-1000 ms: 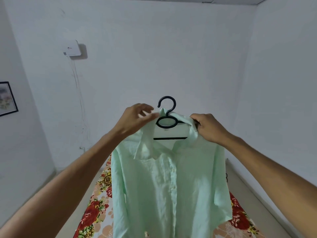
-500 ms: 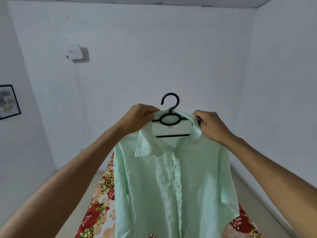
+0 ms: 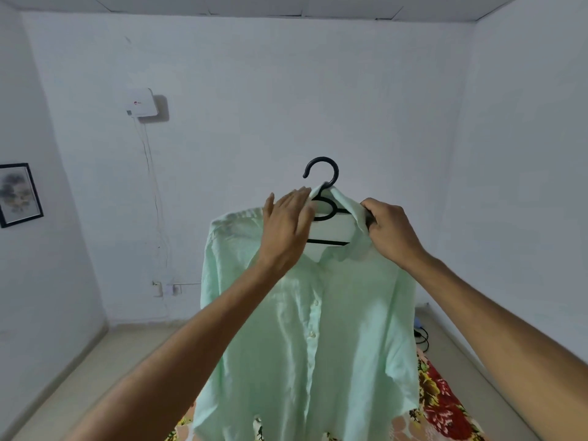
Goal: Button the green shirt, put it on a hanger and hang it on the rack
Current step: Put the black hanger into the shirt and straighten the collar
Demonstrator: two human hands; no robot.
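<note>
Green shirt [image 3: 305,329] collar within right fingers [image 3: 377,211].

No text can be read. White wall box [image 3: 142,103]: small red mark on its face, too small to make out as letters or logo. Framed picture [image 3: 19,194], left wall: blurred grey print, lettering cannot be told.

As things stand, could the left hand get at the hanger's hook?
Probably yes. The left hand lies open on the green shirt just below the hook, which stands bare above the fabric. The right hand grips the hanger off to the side.
</note>
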